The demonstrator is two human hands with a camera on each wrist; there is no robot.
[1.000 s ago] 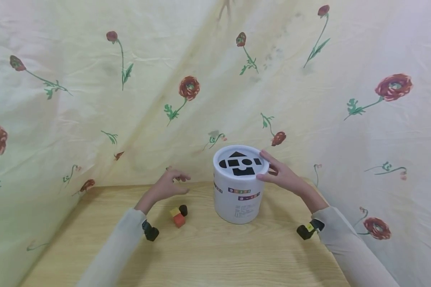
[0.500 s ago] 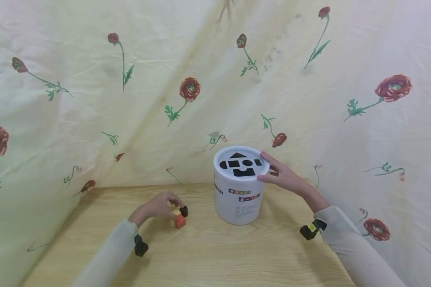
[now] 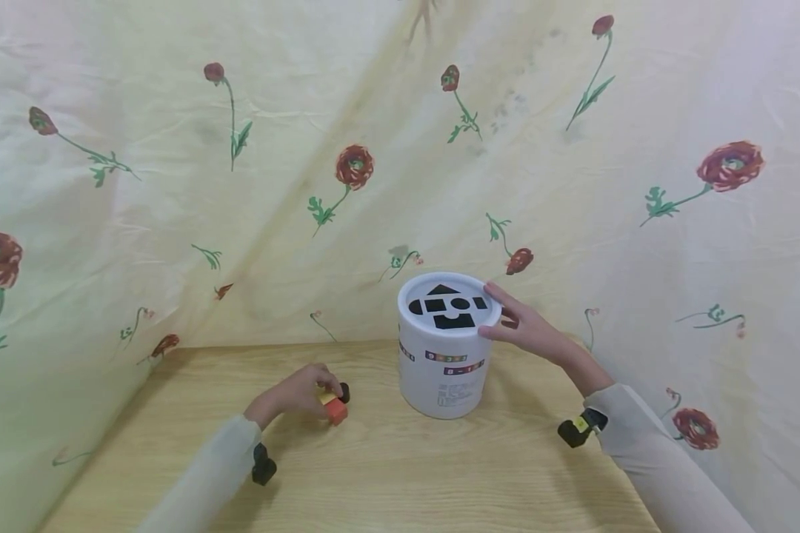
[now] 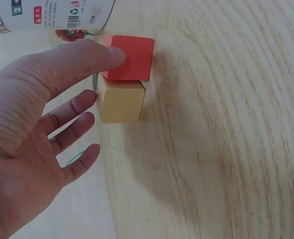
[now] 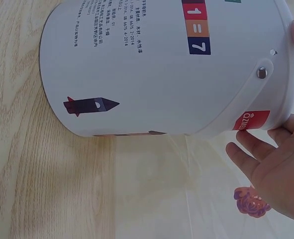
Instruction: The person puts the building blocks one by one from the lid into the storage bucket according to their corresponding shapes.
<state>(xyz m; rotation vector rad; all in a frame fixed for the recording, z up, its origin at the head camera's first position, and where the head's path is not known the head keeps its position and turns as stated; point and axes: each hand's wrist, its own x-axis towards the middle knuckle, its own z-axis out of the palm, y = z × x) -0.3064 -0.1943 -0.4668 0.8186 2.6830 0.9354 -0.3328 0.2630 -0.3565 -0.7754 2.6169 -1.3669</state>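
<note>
My left hand [image 3: 303, 389] is low over a small cluster of blocks. Its thumb lies against the red block [image 4: 132, 57], and the index finger curves to the block's far side. A yellow block [image 4: 122, 103] touches the red one, and a black block [image 3: 344, 393] sits just behind, partly covered by the fingers. With my right hand [image 3: 523, 326] I grip the rim of a white shape-sorter bucket [image 3: 443, 377], thumb at the front and fingers round the back. Its lid [image 3: 418, 287] has several black shaped holes. The bucket stands upright.
A wooden table [image 3: 400, 474] holds everything. Behind and to both sides hangs a pale cloth [image 3: 273, 207] with a red flower print, close to the table's back edge. The bucket has a white handle strap [image 5: 236, 109] on its side.
My left hand has come down from above the table onto the blocks and its thumb now meets the red one. The right hand stays on the bucket's rim.
</note>
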